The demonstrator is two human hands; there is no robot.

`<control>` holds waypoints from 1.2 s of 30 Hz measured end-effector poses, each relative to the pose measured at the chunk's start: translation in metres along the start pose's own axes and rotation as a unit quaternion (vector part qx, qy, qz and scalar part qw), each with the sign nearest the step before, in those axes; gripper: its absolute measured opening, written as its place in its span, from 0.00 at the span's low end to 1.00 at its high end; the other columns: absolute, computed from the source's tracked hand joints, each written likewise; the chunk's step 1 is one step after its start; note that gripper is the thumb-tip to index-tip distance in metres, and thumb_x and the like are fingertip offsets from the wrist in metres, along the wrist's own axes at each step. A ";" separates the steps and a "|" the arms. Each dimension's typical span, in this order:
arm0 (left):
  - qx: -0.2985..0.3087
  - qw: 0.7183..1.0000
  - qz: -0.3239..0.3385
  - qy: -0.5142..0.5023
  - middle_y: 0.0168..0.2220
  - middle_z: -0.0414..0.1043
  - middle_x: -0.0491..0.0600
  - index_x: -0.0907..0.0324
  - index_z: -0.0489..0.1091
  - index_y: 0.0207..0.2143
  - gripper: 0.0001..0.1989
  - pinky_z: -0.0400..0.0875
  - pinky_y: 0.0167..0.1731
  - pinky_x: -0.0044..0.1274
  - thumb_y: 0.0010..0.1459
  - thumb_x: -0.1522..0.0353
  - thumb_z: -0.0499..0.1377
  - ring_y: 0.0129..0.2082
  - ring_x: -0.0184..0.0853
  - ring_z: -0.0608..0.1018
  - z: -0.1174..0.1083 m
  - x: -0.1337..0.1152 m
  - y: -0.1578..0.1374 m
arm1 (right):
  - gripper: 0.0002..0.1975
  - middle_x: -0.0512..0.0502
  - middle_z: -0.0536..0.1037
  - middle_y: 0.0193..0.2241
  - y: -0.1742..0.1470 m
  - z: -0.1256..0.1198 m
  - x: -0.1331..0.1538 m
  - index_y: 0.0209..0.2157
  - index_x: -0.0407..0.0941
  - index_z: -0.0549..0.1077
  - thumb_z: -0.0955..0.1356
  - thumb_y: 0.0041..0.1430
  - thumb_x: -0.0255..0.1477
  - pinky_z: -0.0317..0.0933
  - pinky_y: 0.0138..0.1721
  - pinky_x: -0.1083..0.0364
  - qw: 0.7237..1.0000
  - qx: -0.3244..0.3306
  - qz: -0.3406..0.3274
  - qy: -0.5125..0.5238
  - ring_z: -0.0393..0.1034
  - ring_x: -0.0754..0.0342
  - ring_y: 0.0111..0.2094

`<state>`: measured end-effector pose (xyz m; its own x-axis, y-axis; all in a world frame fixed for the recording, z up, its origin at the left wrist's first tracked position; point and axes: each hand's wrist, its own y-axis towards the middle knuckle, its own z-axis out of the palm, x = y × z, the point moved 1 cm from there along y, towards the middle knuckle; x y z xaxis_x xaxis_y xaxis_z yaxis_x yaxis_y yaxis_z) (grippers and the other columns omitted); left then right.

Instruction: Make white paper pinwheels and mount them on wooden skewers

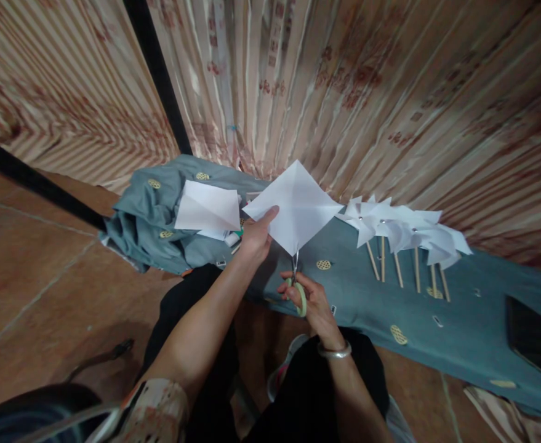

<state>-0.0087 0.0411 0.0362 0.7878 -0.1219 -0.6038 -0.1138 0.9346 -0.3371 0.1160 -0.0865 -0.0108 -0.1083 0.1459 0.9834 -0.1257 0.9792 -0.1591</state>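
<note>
A square white sheet of paper (pixel 300 206), marked with fold creases, is held up corner-down over the bench. My left hand (pixel 257 237) pinches its left side, thumb on top and fingers hidden beneath. In my right hand (pixel 311 301) is a pair of scissors (pixel 300 294) with pale green handles. The blades point up at the paper's lowest corner and meet it there; whether they have cut into it I cannot tell. A silver bangle is on my right wrist.
White paper sheets (pixel 210 206) lie on the left of the cloth-covered bench (pixel 357 314), small items partly under them. Several paper pinwheels (pixel 402 227) on wooden sticks rest to the right. A dark phone (pixel 528 334) lies at far right. Behind hangs a patterned curtain (pixel 344 80) with black poles.
</note>
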 end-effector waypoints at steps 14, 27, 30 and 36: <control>0.023 1.000 -0.010 -0.004 0.30 0.81 0.51 0.64 0.75 0.30 0.10 0.74 0.51 0.36 0.42 0.76 0.69 0.44 0.45 0.81 0.002 0.002 -0.002 | 0.25 0.49 0.76 0.28 0.002 -0.001 0.001 0.45 0.44 0.75 0.72 0.52 0.48 0.59 0.29 0.58 1.000 -0.005 0.008 0.008 0.66 0.56 0.28; 0.048 0.999 0.003 0.000 0.29 0.81 0.51 0.64 0.75 0.29 0.14 0.75 0.48 0.33 0.37 0.72 0.73 0.41 0.44 0.82 0.000 0.004 -0.004 | 0.24 0.48 0.78 0.28 0.003 -0.001 -0.001 0.45 0.44 0.75 0.72 0.52 0.45 0.59 0.27 0.58 1.000 -0.018 -0.001 0.010 0.66 0.57 0.27; 0.045 0.999 0.002 0.002 0.29 0.81 0.51 0.63 0.75 0.29 0.14 0.76 0.48 0.33 0.37 0.72 0.73 0.41 0.44 0.82 0.000 0.005 -0.004 | 0.24 0.48 0.78 0.28 0.003 -0.001 0.000 0.46 0.44 0.75 0.72 0.53 0.45 0.59 0.28 0.58 1.000 -0.020 -0.001 0.006 0.66 0.56 0.27; 0.028 1.000 -0.006 0.009 0.30 0.81 0.51 0.63 0.75 0.29 0.13 0.75 0.49 0.34 0.38 0.73 0.73 0.43 0.45 0.82 0.002 0.004 -0.006 | 0.24 0.47 0.78 0.28 0.004 -0.001 0.000 0.45 0.44 0.75 0.71 0.54 0.46 0.59 0.28 0.57 1.000 -0.020 0.000 0.002 0.66 0.55 0.27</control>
<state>-0.0041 0.0353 0.0372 0.7785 -0.1392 -0.6120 -0.0697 0.9499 -0.3046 0.1168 -0.0826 -0.0111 -0.1048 0.1472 0.9835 -0.0858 0.9840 -0.1565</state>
